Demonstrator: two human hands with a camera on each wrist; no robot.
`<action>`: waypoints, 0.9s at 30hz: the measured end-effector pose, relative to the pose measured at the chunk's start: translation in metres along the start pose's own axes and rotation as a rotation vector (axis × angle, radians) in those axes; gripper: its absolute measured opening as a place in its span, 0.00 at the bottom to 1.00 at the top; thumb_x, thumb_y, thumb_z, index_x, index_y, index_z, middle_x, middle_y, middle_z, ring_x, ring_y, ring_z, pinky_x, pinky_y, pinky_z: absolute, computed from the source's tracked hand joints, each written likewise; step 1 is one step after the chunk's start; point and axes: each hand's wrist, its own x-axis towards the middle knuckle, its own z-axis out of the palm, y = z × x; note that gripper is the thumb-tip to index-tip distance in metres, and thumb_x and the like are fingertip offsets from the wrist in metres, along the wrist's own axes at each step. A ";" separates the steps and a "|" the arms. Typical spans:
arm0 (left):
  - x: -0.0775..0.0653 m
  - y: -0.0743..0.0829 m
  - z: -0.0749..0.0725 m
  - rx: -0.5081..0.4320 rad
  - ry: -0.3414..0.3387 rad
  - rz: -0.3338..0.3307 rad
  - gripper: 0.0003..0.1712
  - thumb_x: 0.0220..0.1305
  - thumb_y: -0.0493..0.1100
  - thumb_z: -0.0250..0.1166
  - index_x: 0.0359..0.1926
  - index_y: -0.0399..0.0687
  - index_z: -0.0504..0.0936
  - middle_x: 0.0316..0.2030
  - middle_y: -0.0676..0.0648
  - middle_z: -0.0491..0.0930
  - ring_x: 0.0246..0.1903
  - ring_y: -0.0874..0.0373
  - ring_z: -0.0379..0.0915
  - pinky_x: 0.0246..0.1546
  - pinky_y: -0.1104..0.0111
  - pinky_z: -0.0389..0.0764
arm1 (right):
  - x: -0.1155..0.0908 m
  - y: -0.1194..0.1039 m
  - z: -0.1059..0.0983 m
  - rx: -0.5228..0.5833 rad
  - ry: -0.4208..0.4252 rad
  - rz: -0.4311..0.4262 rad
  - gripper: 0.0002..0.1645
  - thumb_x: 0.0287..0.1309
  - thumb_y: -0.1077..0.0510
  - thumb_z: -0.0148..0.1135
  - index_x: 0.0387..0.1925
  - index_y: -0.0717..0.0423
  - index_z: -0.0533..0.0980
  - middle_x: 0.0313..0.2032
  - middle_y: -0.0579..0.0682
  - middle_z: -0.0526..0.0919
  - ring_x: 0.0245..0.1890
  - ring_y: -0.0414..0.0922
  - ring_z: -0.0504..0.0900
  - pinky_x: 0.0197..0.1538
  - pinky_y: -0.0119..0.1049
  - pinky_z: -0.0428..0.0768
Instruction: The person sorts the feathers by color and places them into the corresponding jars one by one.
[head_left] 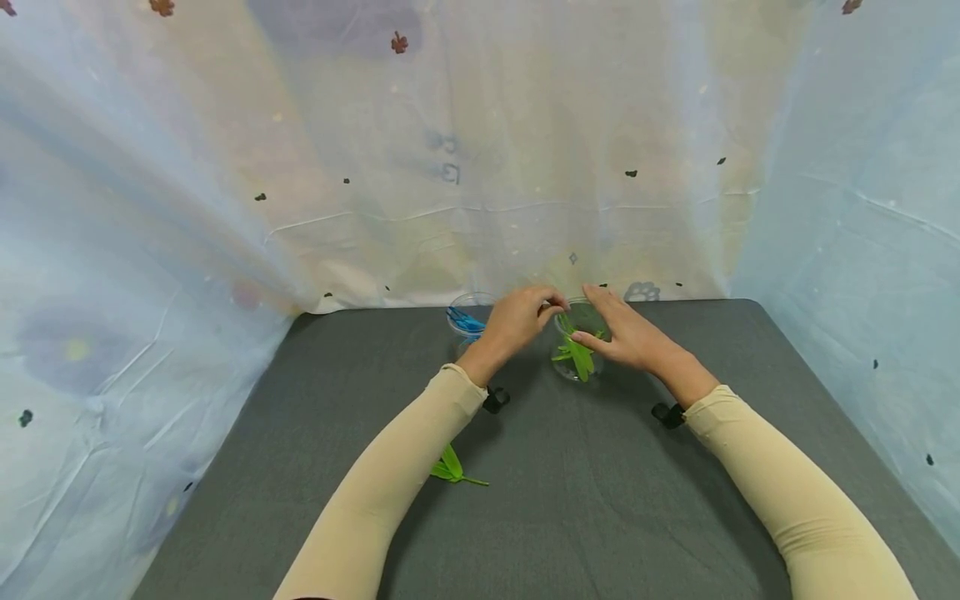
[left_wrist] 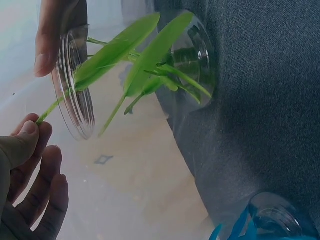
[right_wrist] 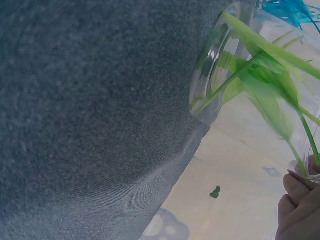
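Note:
In the head view my left hand [head_left: 513, 323] is over the mouth of a clear jar [head_left: 597, 368] standing near the table's far edge. Thumb and forefinger pinch the thin stem of a green artificial leaf [left_wrist: 117, 51], whose blade reaches down inside the jar. Several other green leaves [right_wrist: 270, 82] are in the same jar, some with stems pointing up. My right hand [head_left: 636, 335] holds the jar near its rim, with thumb and fingers on opposite sides. Another green leaf sprig [head_left: 452, 467] lies on the table, partly hidden by my left forearm.
Left of the green leaves' jar stands a second clear jar [head_left: 474, 295] with blue strips [head_left: 467, 320] in it, partly behind my left hand. A dark grey cloth covers the table [head_left: 562, 517]. Patterned curtains [head_left: 525, 150] hang behind and at both sides.

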 end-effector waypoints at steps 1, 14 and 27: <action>0.000 0.000 0.001 0.001 0.000 0.002 0.10 0.80 0.47 0.64 0.53 0.57 0.90 0.49 0.54 0.89 0.43 0.60 0.85 0.44 0.65 0.86 | 0.000 0.000 0.000 0.003 0.002 -0.002 0.60 0.76 0.28 0.57 0.88 0.51 0.40 0.86 0.59 0.43 0.85 0.66 0.38 0.82 0.69 0.44; -0.001 -0.001 0.002 -0.002 -0.012 -0.023 0.11 0.80 0.48 0.64 0.54 0.59 0.91 0.47 0.55 0.90 0.38 0.62 0.85 0.37 0.67 0.85 | 0.000 0.001 0.001 0.004 0.008 -0.016 0.60 0.76 0.29 0.58 0.88 0.50 0.39 0.86 0.62 0.44 0.85 0.68 0.38 0.81 0.70 0.44; -0.021 -0.016 -0.005 -0.049 0.005 -0.055 0.09 0.80 0.48 0.65 0.54 0.59 0.89 0.50 0.56 0.88 0.41 0.62 0.84 0.40 0.64 0.85 | -0.001 0.000 0.002 -0.004 0.024 -0.001 0.59 0.76 0.30 0.58 0.88 0.51 0.40 0.86 0.62 0.45 0.84 0.69 0.40 0.80 0.72 0.46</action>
